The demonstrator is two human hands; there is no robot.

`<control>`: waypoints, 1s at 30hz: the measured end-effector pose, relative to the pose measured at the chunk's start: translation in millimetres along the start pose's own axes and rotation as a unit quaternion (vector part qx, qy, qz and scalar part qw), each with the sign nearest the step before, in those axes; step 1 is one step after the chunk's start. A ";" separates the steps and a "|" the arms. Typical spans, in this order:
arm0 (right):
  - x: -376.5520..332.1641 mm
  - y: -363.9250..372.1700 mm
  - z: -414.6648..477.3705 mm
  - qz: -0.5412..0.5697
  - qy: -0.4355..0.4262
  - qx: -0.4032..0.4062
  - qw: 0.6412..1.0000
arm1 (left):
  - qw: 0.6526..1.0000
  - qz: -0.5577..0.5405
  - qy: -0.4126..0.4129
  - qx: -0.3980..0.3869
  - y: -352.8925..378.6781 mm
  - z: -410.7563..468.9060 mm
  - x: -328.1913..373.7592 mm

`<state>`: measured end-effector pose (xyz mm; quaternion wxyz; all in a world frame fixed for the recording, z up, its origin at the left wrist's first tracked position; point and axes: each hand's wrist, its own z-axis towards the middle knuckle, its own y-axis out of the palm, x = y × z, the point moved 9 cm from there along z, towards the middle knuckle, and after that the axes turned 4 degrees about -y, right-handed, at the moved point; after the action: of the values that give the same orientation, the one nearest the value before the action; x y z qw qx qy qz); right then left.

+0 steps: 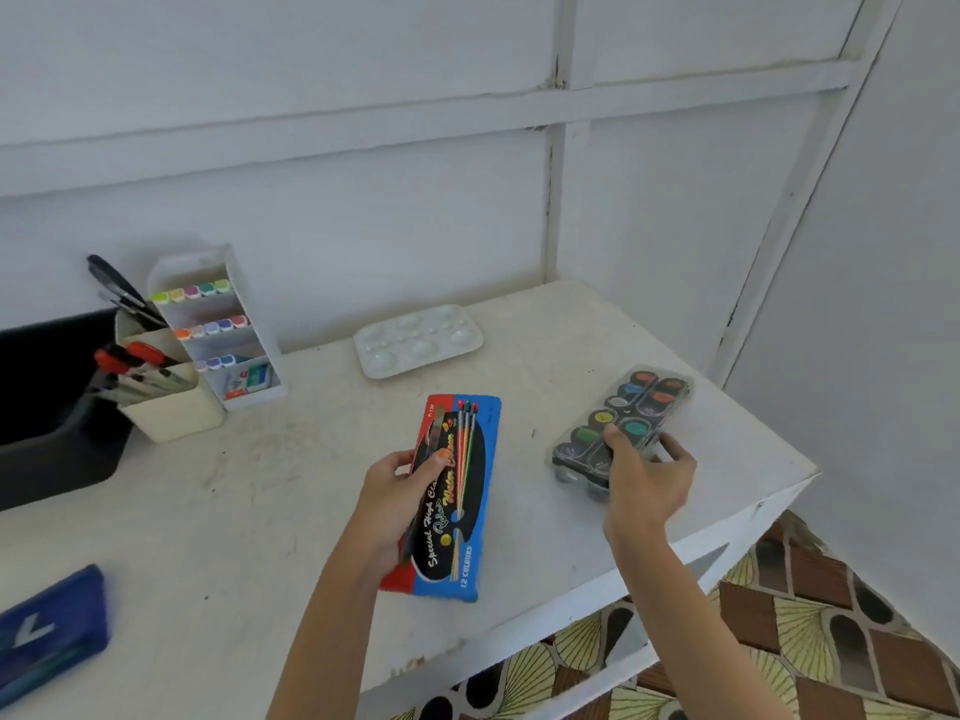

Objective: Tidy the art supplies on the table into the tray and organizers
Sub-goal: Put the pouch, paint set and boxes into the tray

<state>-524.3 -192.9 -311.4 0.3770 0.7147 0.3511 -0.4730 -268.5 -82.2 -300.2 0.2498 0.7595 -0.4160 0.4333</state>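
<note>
Left hand (pixel 397 504) grips the red-and-blue watercolour box (pixel 467 459) by its left long edge, thumb across the printed face, fingers hidden behind it. A thin dark thing runs along under the thumb; can't tell what it is. The box sits mid-table, and I can't tell whether its near end rests on the table (pixel 260 485) or is lifted.

Right hand (pixel 647 483) is closed around the near end of the paint pot set (pixel 639 402), thumb on the clear lid, fingers curled round the right side. The set is near the table's right edge. Glare on the lid blurs the pot colours, and the hand covers the near corner.

Back left: marker organizer (pixel 192 265) with rows of coloured caps, and a cream pen cup (pixel 171 413) just beside it, its pens blurred. The black tray (pixel 57 444) is cut off by the left frame edge, inside too dark to read. The white palette (pixel 418 340) lies near the wall. The blue case (pixel 52 621) at bottom left is motion-blurred and partly out of frame.
</note>
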 end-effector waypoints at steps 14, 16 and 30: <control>13.5 168.8 -207.1 0.063 -0.005 -0.281 0.958 | 0.984 -0.166 0.065 0.025 -212.6 -36.8 61.9; 14.0 194.7 -240.3 0.072 -0.006 -0.314 0.947 | 0.980 -0.167 0.091 0.052 -252.5 -43.4 72.9; 51.5 334.3 -383.8 -0.024 -0.054 -0.457 0.887 | 0.933 -0.209 0.184 0.228 -474.7 -44.7 113.3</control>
<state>-63.6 -7.9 -187.9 0.6689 0.4278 0.5246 -0.3071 145.6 154.9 -188.7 0.2271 0.7728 -0.0843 0.5865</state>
